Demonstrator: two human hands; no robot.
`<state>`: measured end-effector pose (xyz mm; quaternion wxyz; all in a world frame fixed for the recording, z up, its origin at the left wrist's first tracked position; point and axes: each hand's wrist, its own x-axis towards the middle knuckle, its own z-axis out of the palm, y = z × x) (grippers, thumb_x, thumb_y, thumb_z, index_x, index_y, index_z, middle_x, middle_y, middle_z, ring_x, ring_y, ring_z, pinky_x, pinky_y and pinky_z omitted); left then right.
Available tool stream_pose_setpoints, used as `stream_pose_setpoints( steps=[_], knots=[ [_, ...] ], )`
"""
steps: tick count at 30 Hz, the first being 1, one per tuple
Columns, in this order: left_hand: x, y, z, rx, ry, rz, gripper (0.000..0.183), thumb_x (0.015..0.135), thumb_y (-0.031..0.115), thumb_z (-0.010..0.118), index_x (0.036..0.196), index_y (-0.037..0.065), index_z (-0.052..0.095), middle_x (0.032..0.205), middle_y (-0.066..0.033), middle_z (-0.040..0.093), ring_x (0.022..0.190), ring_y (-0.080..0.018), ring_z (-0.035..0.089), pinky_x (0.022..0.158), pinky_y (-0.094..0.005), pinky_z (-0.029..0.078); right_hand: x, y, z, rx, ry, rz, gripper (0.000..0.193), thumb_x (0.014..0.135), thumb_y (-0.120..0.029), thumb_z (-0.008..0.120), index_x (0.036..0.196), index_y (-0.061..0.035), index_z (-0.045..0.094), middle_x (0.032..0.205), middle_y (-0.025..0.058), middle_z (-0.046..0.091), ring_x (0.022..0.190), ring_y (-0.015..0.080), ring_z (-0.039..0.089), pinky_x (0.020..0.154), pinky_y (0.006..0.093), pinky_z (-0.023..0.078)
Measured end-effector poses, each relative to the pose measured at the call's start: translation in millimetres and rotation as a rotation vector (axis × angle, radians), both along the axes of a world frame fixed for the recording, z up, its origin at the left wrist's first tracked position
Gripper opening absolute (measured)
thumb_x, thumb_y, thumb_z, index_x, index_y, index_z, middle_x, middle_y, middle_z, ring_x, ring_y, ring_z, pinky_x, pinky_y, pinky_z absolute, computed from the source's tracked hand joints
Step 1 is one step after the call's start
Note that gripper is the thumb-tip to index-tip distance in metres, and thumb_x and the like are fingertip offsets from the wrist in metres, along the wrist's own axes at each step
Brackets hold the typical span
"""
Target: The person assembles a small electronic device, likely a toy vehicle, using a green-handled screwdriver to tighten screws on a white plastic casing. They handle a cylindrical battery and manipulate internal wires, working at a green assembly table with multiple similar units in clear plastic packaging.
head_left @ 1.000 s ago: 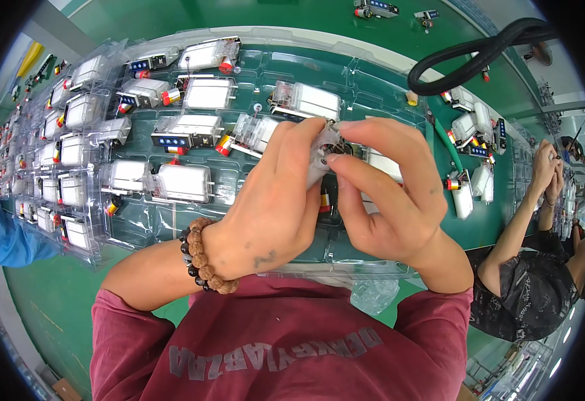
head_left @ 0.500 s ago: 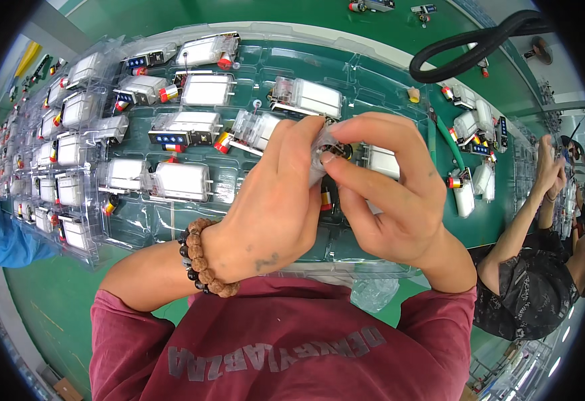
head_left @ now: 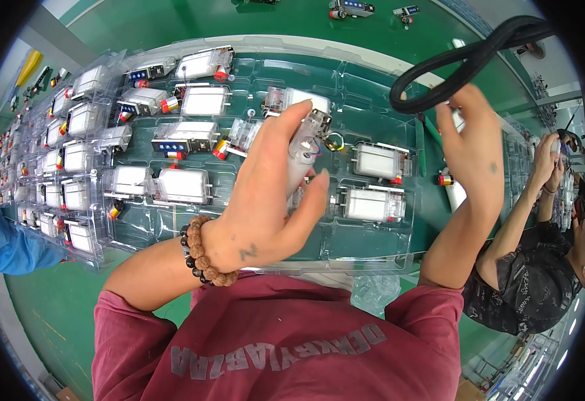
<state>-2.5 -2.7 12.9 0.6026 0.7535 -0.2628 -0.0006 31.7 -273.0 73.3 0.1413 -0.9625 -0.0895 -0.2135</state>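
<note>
My left hand (head_left: 259, 194) holds a small white-and-clear electronic assembly (head_left: 304, 150) between thumb and fingers, over the clear plastic tray. Its upper end shows thin coloured wires and a round part with a yellow ring (head_left: 334, 142). My right hand (head_left: 474, 144) is away at the right, its fingertips up by a hanging black cable loop (head_left: 432, 100), which partly covers them. Whether those fingers grip anything cannot be made out. Similar assemblies with white blocks (head_left: 376, 204) lie in the tray around my left hand.
The clear tray (head_left: 332, 257) lies on a green table (head_left: 292, 20). Stacked trays of assemblies (head_left: 78, 157) stand at the left. Right of the tray are a green strap-like piece (head_left: 431, 144) and loose assemblies. A person in blue (head_left: 12, 230) is far left; another in black (head_left: 526, 281) is at right.
My right hand has left the assembly and moved right and up to the black cable loop. My left hand keeps the assembly, now more exposed. The view has shifted slightly.
</note>
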Motion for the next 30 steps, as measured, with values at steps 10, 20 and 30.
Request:
stream_pose_setpoints(
  steps=[10,20,30],
  knots=[
    [4,8,-6,-0.055,-0.168,-0.091,0.069,0.087,0.004,0.052,0.147,-0.005,0.018,0.114,-0.0138,0.051,0.092,-0.0149,0.049,0.086,-0.0294,0.043,10,-29,-13,-0.167,0.579,-0.118,0.044,0.085,-0.02,0.063,0.12,0.0048,0.058,0.11,0.0271,0.064,0.104,0.0384,0.062,0.091,0.0417,0.048],
    [-1,9,1,-0.202,-0.046,-0.095,0.074,0.085,0.0,0.06,0.146,-0.004,0.019,0.122,-0.0137,0.049,0.101,-0.0174,0.053,0.092,-0.0322,0.045,19,-63,-21,0.08,0.714,-0.125,0.058,0.081,-0.023,0.07,0.131,0.0007,0.051,0.114,0.0182,0.064,0.099,0.0275,0.063,0.088,0.0372,0.05],
    [-1,1,0,-0.268,0.007,-0.067,0.07,0.084,-0.004,0.061,0.144,-0.002,0.025,0.118,-0.0119,0.049,0.099,-0.0153,0.052,0.088,-0.0304,0.046,33,-48,-17,-0.116,0.776,-0.248,0.046,0.074,-0.023,0.076,0.11,0.0022,0.062,0.095,0.0124,0.062,0.087,0.0201,0.06,0.076,0.0317,0.047]
  ],
)
